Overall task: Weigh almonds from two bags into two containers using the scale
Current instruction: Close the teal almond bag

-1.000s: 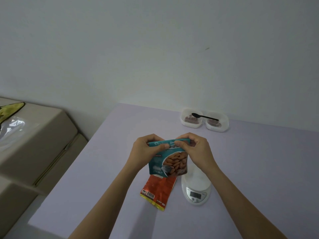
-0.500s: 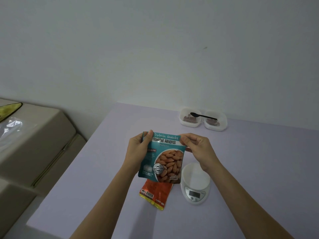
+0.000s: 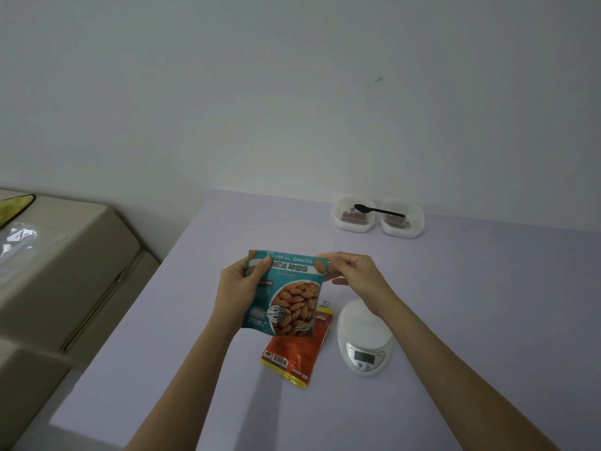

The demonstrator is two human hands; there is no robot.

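head view. grips the teal almond bag (image 3: 286, 297) by its upper left edge with the left hand (image 3: 239, 288), thumb laid over the front. pinches the top right corner with the right hand (image 3: 356, 276), fingers curled in on it. holds it upright in the air over the lilac table (image 3: 487, 304), long axis top to bottom, top edge stretched between both hands. looks set to work that top edge open next; cannot tell whether sealed or open now. hangs mostly on the left hand's side, only the corner reaching the right.

covers the upper part of the orange bag (image 3: 297, 353), flat on the table below, with a small binder clip (image 3: 324, 303) at its top. finds the white kitchen scale (image 3: 364, 343) just beside that bag, under the right wrist, display unreadable. well apart at the far edge, 2 touching tubs with brown almonds: spoon-bowl container (image 3: 339, 219) and spoon-handle container (image 3: 418, 222), bridged by a black spoon (image 3: 379, 210).

reads "protein snacks", "roasted almonds" with the 1st letter behind the thumb, "85" low on the left. round silver badge too blurred. on the orange bag, only a barcode.
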